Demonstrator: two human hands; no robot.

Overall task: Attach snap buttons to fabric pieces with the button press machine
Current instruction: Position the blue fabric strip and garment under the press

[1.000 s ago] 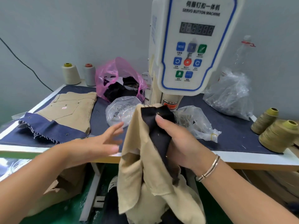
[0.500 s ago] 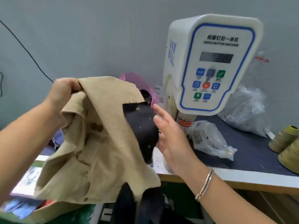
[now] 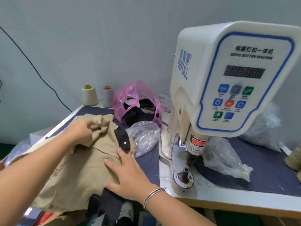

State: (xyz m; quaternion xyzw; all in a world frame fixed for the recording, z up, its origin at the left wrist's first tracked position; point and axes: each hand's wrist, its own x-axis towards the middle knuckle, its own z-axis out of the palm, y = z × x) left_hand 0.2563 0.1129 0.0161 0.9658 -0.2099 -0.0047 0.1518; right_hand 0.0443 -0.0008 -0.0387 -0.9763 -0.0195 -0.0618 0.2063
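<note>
A tan fabric piece (image 3: 78, 170) lies spread over the left part of the table, hanging over its front edge. Its black tab (image 3: 123, 141) carries a silver snap button (image 3: 125, 143). My left hand (image 3: 81, 130) pinches a fold of the tan fabric at its far side. Flat on the fabric's near right part lies my right hand (image 3: 128, 175), fingers straight. The white button press machine (image 3: 228, 82) stands to the right, its lower die (image 3: 184, 174) bare and apart from the fabric.
A clear bag of snap parts (image 3: 144, 136) sits beside the black tab, a pink bag (image 3: 135, 103) behind it. Two thread cones (image 3: 89, 95) stand at the back left. More clear bags (image 3: 224, 159) lie right of the machine on the dark table cover (image 3: 268, 176).
The tan fabric went from held up in the air to laid on the left of the table. My right hand let go of the black tab and now presses flat.
</note>
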